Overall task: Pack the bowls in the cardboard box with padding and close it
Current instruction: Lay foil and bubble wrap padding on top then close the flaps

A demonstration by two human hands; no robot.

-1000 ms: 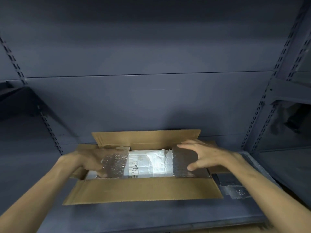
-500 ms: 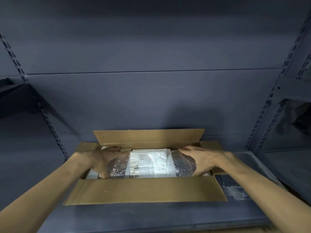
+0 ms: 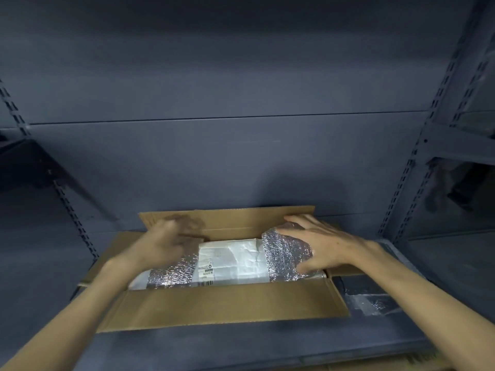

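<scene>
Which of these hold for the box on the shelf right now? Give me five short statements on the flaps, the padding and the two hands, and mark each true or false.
1. The cardboard box has its long flaps open. True.
2. The right hand lies spread on silver padding at the right end of the box. True.
3. The left hand is sharp and motionless. False: it is blurred, so its grip cannot be read.
4. A white wrapped bundle with a printed label shows mid-box. True.
5. Bare bowls are visible inside. False: only wrapping and padding show.

Two bare forearms, no sleeves visible.
</scene>
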